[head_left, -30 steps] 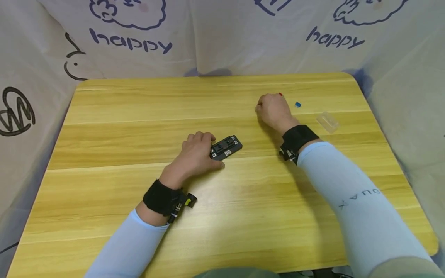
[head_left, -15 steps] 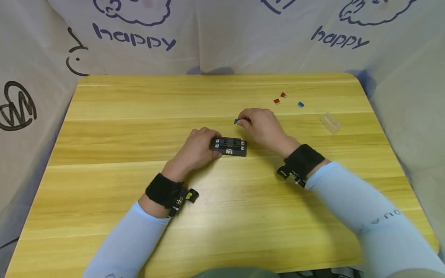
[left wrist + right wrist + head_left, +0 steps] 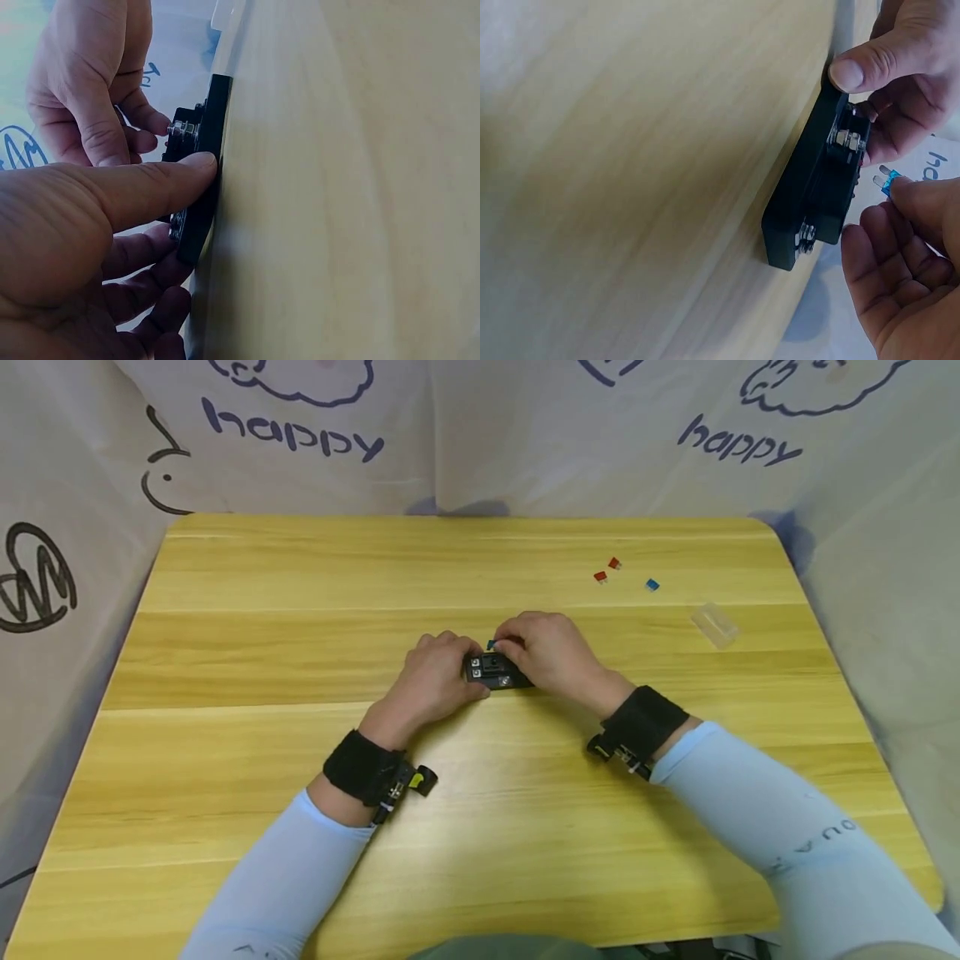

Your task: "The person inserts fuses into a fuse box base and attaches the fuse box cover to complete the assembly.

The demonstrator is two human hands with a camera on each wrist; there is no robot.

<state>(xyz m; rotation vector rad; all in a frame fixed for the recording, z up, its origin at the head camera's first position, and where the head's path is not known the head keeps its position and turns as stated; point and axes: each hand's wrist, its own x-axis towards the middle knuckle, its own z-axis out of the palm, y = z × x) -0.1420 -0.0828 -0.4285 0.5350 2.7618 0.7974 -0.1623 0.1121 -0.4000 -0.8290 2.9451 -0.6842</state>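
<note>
A black fuse block [image 3: 495, 672] with metal terminal screws lies on the table. My left hand [image 3: 437, 677] grips its left end, the thumb [image 3: 187, 176] on the near side and the other fingers on the far side. My right hand [image 3: 553, 658] pinches a small blue blade fuse [image 3: 889, 182] between thumb and forefinger. In the right wrist view the fuse's two metal prongs point toward the block [image 3: 810, 180], with a gap between them. From the head view the right hand hides the block's right end.
Two red blade fuses [image 3: 601, 577] and another blue fuse [image 3: 652, 585] lie at the back right of the wooden table [image 3: 300, 577]. Right of them rests a clear plastic cover [image 3: 715, 626]. White cloth [image 3: 480, 435] hangs behind the table.
My right hand came from the loose fuses toward the left with a blue fuse and is now over the block. The left hand turned the block from slanted to nearly level.
</note>
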